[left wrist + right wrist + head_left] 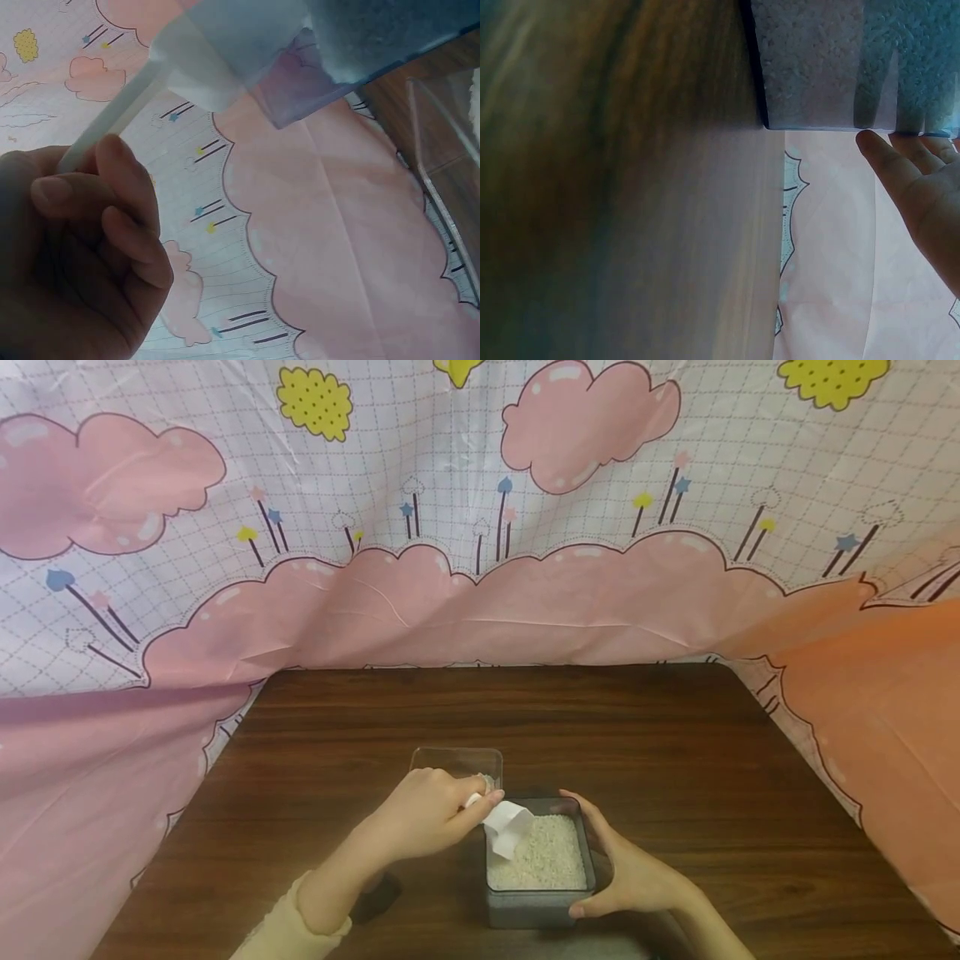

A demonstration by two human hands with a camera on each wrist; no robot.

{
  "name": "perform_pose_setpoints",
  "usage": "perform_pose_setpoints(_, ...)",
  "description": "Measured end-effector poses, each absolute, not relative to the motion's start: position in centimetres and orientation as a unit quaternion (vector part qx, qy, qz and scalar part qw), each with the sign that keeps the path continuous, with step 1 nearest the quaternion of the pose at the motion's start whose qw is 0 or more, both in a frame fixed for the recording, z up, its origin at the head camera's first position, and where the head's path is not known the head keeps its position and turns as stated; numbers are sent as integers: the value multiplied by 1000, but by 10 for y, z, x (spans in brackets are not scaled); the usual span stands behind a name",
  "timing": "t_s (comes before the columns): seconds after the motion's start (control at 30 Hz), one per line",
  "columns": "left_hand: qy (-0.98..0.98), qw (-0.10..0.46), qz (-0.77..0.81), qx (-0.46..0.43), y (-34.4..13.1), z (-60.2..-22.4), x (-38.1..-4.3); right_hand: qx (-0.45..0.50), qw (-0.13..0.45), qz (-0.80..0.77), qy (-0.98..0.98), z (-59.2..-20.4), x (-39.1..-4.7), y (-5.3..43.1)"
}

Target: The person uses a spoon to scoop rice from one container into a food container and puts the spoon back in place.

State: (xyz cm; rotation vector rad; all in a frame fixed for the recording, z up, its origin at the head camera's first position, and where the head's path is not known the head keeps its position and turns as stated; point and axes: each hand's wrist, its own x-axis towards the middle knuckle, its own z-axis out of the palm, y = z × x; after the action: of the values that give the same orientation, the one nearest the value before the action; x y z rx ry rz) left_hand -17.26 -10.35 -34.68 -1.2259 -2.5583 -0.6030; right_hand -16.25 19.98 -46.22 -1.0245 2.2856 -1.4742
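Observation:
A grey see-through container (535, 911) of white rice (551, 860) stands on the table near the front. My left hand (416, 817) grips a white scoop (510, 827) by its handle, and the scoop's cup lies over the rice at the container's left side. In the left wrist view the fingers curl round the scoop's handle (112, 116). My right hand (633, 870) holds the container from the right, thumb at the near corner and fingers at the far one. Its fingertips (866, 139) press the container's wall in the right wrist view.
Behind my left hand is a clear box (457, 756), partly hidden, with some white bits at its right side. The dark wooden table (637, 735) is bordered by a pink patterned cloth (525, 610) at the back and sides.

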Motion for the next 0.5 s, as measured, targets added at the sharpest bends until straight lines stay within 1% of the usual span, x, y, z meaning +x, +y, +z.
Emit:
perform_pose_setpoints(0.33, -892, 73, -244, -373, -100, -365, -173, -339, 118, -501, 787, -462, -162, 201)
perform_pose_setpoints(0.5, -900, 8, -290, -324, -98, -372, -172, -344, 117, -502, 785, -462, -162, 201)
